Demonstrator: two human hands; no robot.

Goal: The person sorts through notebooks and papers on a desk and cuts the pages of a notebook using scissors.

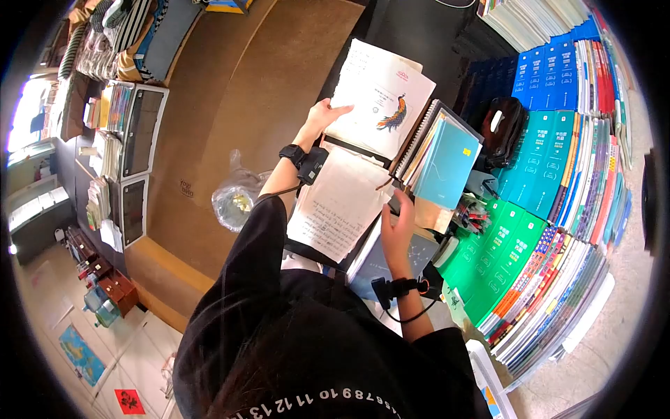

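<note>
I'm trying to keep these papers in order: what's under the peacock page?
A paper strip shows past the upper edge of the peacock page. The left hand is at the page's left edge. Anything else underneath, including any writing, is covered.

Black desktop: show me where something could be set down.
Bare room shows on the black desktop, between the peacock-print page and the stacked books at the picture's top right. It is crowded around the right hand: handwritten pages on one side, the blue booklet on the other.
</note>
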